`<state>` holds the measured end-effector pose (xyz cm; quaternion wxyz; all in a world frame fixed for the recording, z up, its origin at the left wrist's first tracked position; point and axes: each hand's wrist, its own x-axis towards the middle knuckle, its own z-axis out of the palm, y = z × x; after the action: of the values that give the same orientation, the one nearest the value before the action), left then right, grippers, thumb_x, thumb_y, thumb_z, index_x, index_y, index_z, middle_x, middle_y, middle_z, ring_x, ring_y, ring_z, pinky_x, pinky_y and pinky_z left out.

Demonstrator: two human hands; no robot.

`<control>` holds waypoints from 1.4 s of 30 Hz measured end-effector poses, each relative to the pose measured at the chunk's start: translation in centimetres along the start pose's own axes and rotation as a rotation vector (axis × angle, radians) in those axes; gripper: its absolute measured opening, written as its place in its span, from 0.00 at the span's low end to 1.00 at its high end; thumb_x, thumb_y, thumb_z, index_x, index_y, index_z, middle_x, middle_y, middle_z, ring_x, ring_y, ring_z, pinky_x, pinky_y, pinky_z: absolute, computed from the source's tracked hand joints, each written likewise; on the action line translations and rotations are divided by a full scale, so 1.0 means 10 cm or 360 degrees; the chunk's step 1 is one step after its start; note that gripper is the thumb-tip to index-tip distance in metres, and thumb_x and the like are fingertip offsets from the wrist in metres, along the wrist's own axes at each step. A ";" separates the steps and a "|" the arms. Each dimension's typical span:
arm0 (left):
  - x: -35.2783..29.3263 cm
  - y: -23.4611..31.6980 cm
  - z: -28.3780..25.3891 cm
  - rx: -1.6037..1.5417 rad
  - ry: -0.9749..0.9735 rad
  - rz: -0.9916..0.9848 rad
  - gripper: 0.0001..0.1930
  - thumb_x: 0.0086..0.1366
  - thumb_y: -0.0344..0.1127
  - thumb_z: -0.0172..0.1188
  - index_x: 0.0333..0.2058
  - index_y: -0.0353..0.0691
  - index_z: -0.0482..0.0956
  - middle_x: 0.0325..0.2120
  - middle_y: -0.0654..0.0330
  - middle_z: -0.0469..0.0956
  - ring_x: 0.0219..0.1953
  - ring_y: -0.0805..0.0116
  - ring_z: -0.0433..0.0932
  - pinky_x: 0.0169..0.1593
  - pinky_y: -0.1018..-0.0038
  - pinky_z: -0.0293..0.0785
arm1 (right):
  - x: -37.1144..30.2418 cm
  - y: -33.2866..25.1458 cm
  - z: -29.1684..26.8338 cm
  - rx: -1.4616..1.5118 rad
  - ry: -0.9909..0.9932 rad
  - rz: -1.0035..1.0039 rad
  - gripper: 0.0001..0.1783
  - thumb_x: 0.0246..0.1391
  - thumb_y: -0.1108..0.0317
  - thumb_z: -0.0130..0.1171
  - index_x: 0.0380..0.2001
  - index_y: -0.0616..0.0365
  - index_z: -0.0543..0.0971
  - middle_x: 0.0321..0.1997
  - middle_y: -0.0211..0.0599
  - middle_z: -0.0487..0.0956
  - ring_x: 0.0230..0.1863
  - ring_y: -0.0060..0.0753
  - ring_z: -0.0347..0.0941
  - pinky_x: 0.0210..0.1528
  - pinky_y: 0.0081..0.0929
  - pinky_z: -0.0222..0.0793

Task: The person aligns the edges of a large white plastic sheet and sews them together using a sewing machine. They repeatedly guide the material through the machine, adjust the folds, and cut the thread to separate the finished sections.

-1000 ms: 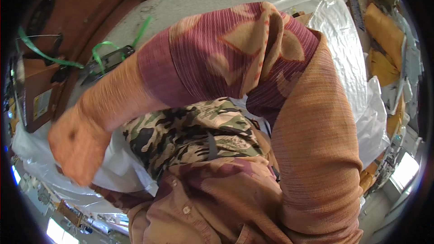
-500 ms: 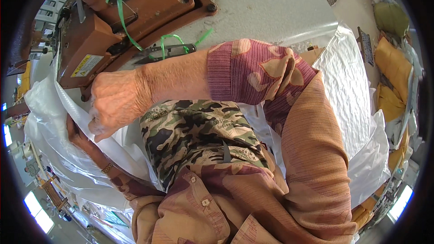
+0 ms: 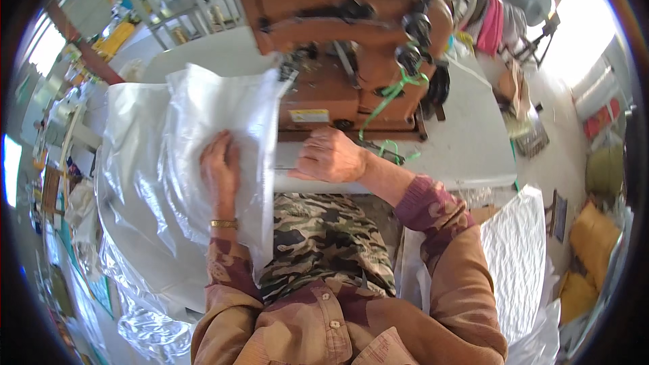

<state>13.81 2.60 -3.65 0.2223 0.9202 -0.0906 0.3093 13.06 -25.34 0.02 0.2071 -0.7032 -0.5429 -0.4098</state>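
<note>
A translucent white plastic sheet spreads over the left part of the table and hangs off its front. On it lies my left hand, fingers stretched out and pressing the sheet near its right edge. To the right of that edge, my right hand is closed with the knuckles up, apart from the sheet; whatever its fingers hold is hidden. Just beyond both hands stands a brown sewing machine, the sheet's far corner reaching toward its needle area. Dark thread snips with green ribbon lie right of my right hand.
The pale tabletop extends to the right of the machine. My lap in camouflage cloth is below its front edge. More silvery-white sheeting hangs at my right. Yellow bundles are piled at the far right, a white railing behind.
My right hand has let go of the sheet's edge and moved right. My left hand has come up onto the sheet, which now lies spread on the table. The view has shifted.
</note>
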 end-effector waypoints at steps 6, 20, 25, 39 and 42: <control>0.03 0.12 -0.11 -0.0021 0.0073 -0.0038 0.13 0.63 0.36 0.61 0.43 0.37 0.83 0.49 0.56 0.82 0.53 0.56 0.78 0.62 0.62 0.67 | 0.64 -0.23 -0.46 -0.0141 -0.0105 -0.0147 0.22 0.44 0.61 0.74 0.15 0.49 0.67 0.17 0.26 0.66 0.19 0.27 0.67 0.21 0.27 0.60; -0.02 0.08 -0.13 -0.0162 0.0158 0.0018 0.13 0.60 0.35 0.63 0.41 0.35 0.83 0.48 0.53 0.81 0.53 0.55 0.77 0.61 0.61 0.67 | 2.15 0.73 -0.93 -0.1239 -0.0198 -0.0071 0.10 0.54 0.63 0.63 0.34 0.53 0.74 0.31 0.30 0.74 0.37 0.35 0.73 0.41 0.35 0.64; -0.02 0.12 -0.13 -0.0206 0.0167 -0.0004 0.13 0.60 0.34 0.64 0.41 0.34 0.82 0.47 0.53 0.81 0.53 0.54 0.77 0.61 0.61 0.67 | 2.18 0.88 -0.95 -0.1182 -0.0179 -0.0144 0.06 0.54 0.67 0.58 0.34 0.53 0.73 0.27 0.31 0.73 0.33 0.38 0.74 0.41 0.37 0.66; 0.00 -0.01 -0.05 -0.0104 0.0041 0.0060 0.15 0.63 0.38 0.61 0.45 0.36 0.82 0.50 0.54 0.80 0.56 0.56 0.76 0.62 0.61 0.65 | 0.96 -0.61 -0.24 -0.0134 -0.0087 0.1307 0.07 0.61 0.67 0.58 0.33 0.61 0.79 0.27 0.45 0.78 0.29 0.49 0.78 0.32 0.35 0.72; -0.02 -0.07 -0.11 -0.0088 -0.0041 0.0101 0.17 0.64 0.41 0.61 0.46 0.36 0.81 0.52 0.54 0.80 0.57 0.56 0.75 0.63 0.61 0.64 | 0.46 -1.12 0.18 0.0152 -0.0062 0.1671 0.13 0.61 0.61 0.60 0.34 0.61 0.79 0.26 0.47 0.79 0.28 0.49 0.78 0.32 0.38 0.71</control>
<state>13.30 3.69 -3.21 0.2365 0.9143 -0.1311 0.3016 3.57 -17.62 0.90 0.4062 -0.8778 -0.1394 -0.2124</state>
